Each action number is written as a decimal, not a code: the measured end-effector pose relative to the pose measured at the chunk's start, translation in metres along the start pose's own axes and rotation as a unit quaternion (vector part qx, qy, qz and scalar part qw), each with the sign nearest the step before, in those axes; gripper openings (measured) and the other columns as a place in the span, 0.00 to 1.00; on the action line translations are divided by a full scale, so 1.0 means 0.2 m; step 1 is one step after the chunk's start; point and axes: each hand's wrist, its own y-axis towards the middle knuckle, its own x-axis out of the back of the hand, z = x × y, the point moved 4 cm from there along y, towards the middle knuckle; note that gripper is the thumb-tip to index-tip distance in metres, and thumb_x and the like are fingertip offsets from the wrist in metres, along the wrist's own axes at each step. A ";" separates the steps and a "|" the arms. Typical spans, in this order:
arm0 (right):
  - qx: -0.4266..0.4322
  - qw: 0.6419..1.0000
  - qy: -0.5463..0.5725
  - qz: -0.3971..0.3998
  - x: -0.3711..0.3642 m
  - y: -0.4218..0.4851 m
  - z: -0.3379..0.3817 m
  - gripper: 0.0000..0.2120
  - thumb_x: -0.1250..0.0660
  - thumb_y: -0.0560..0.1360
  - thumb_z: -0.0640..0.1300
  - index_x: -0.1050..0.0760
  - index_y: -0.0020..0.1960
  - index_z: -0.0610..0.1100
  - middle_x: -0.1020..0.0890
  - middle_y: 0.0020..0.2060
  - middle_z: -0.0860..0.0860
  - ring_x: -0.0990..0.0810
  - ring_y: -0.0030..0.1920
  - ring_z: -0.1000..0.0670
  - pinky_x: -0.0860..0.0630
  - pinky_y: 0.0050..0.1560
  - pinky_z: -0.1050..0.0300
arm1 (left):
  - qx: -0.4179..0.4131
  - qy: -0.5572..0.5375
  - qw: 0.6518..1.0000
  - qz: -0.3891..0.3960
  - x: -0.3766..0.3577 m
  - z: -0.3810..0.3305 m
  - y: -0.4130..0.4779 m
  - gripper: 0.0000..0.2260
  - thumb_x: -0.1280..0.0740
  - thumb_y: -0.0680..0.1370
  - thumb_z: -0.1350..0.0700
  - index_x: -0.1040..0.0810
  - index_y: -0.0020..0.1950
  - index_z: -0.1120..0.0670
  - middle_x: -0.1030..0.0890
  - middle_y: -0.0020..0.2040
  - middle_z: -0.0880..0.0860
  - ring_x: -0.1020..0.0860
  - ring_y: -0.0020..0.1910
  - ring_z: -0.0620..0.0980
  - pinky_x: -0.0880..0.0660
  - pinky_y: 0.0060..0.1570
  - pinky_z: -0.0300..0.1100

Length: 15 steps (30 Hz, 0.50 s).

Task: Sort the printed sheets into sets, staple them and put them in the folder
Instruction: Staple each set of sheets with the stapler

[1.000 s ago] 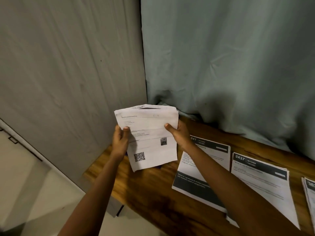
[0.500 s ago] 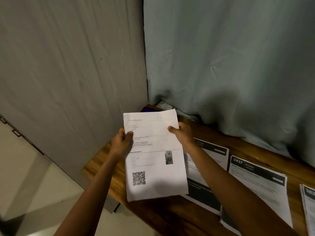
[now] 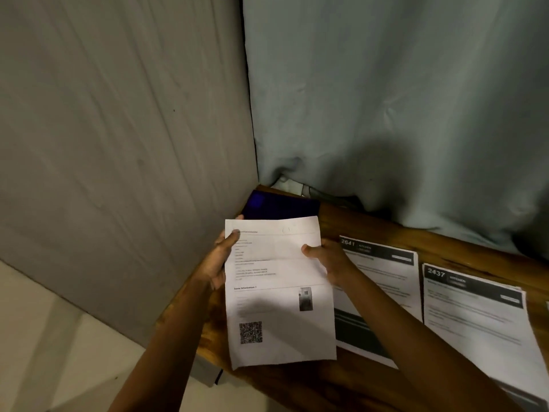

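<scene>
I hold a white printed sheet (image 3: 279, 295) with a QR code and a small photo flat above the left end of the wooden table (image 3: 350, 385). My left hand (image 3: 219, 260) grips its left edge, thumb on top. My right hand (image 3: 323, 257) grips its right edge, thumb on the page. A dark blue folder (image 3: 279, 208) lies in the table's back corner, partly hidden under the sheet's top edge. Two printed sets lie to the right: one headed 2641 (image 3: 383, 281) and one headed 2437 (image 3: 475, 319).
A grey wall panel (image 3: 118, 144) borders the table on the left and a pale blue curtain (image 3: 386, 99) hangs behind it. The edge of another sheet (image 3: 547, 307) shows at the far right. Pale floor (image 3: 44, 352) lies lower left.
The sheet was bent and raised a second ago; it now lies flattened and lower, over the table corner. The blue folder behind it has come into view.
</scene>
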 end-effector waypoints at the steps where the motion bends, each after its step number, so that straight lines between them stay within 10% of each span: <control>1: -0.010 1.000 -0.010 -0.002 -0.01 0.01 -0.02 0.10 0.30 0.75 0.41 0.24 0.55 0.43 0.19 0.56 0.43 0.20 0.54 0.41 0.23 0.57 0.43 | 0.001 0.002 1.000 0.004 0.02 0.01 0.01 0.14 0.41 0.82 0.55 0.27 0.65 0.41 0.18 0.57 0.55 0.19 0.52 0.53 0.19 0.44 0.48; 10: -0.122 0.992 -0.041 -0.015 -0.05 0.04 -0.19 0.21 0.29 0.73 0.40 0.28 0.64 0.38 0.23 0.60 0.41 0.25 0.61 0.38 0.29 0.64 0.39 | 0.063 -0.044 0.997 0.006 0.12 0.14 0.12 0.09 0.42 0.82 0.57 0.27 0.61 0.52 0.19 0.61 0.53 0.18 0.51 0.50 0.19 0.42 0.45; 15: -0.068 0.997 0.005 -0.036 -0.05 0.04 -0.28 0.18 0.30 0.75 0.44 0.27 0.63 0.42 0.21 0.58 0.41 0.22 0.56 0.41 0.25 0.59 0.40 | 0.066 -0.019 0.997 0.043 0.12 0.20 0.14 0.10 0.47 0.84 0.56 0.29 0.61 0.52 0.24 0.66 0.55 0.22 0.58 0.53 0.23 0.57 0.50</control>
